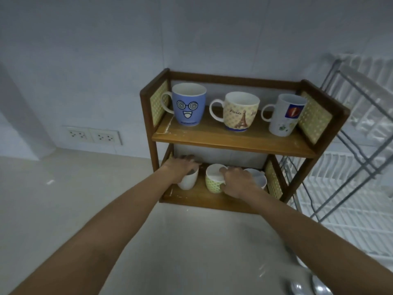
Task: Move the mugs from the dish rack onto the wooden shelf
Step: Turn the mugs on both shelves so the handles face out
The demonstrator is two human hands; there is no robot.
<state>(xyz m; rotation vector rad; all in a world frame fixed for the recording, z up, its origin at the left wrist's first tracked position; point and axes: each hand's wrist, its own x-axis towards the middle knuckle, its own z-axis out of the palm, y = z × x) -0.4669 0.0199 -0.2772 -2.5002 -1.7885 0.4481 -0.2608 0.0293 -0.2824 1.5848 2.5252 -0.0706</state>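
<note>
two bare forearms come in from the bottom edge, long and slim, with no sleeve showing anywhere along them. the left hand (180, 167) and the right hand (240, 180) are both uncovered: no glove, and no watch or band at either wrist. the fingers look free of rings, though the light is dim and the picture soft there.

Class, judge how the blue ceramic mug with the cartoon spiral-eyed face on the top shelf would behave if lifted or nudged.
The blue ceramic mug with the cartoon spiral-eyed face looks rigid and glazed, so probably smooth to grip and breakable if dropped. Its wide body suggests it would slide rather than tip when nudged. Its white loop handle faces left, probably the safest hold.
</note>
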